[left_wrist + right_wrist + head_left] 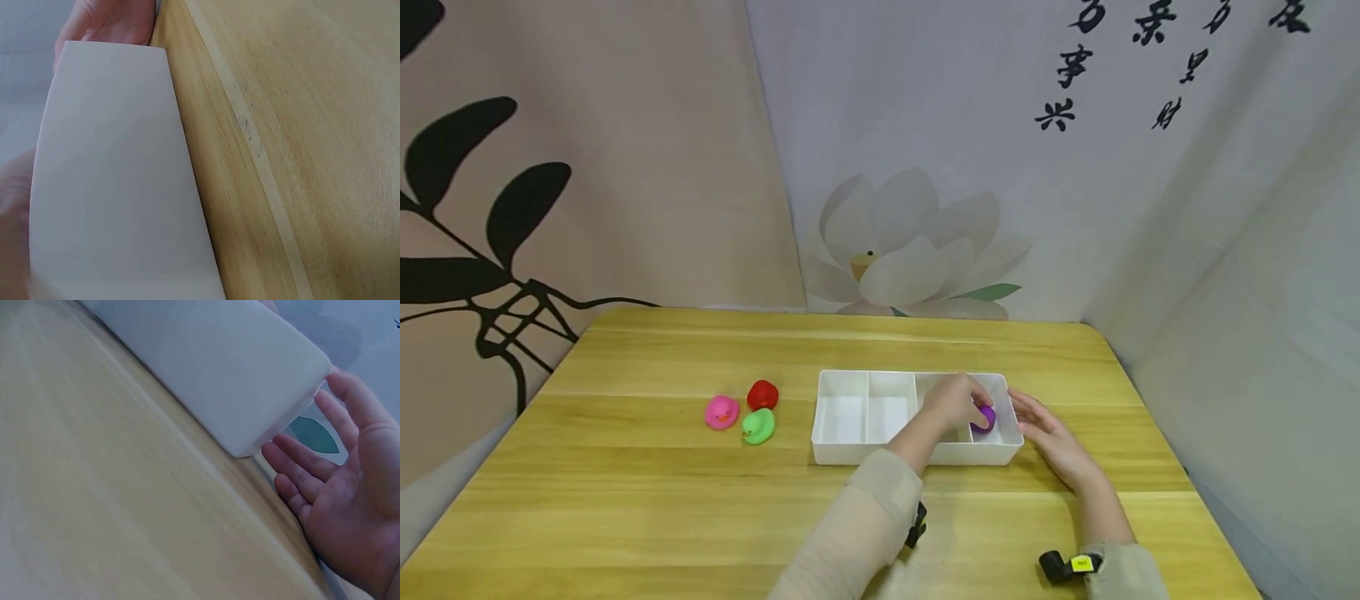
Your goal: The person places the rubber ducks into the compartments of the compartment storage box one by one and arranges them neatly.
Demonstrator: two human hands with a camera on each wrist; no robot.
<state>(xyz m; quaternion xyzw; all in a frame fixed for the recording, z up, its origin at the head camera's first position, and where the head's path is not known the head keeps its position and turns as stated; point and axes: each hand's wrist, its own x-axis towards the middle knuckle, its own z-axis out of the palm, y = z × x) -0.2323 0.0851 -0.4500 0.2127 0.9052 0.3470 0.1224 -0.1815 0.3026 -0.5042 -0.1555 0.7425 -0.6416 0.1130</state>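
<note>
A white divided box (891,454) stands on the table. My left hand (953,404) reaches over it and pinches a small, round purple toy (984,420) inside the rightmost compartment. The fingers partly cover the toy, so its exact shape is unclear. At the box's right end is my right hand (1060,450), its fingers extended along the end wall. From the right wrist, the thumb of the right hand (356,481) touches the box's corner. The left wrist view mostly shows the box's long side wall (119,169), with part of the left hand (14,212) behind it.
Left of the box, a pink rubber duck (722,412), a green rubber duck (758,426) and a red toy (763,395) sit close together on the wooden table (625,500). A printed curtain (685,167) hangs behind the table.
</note>
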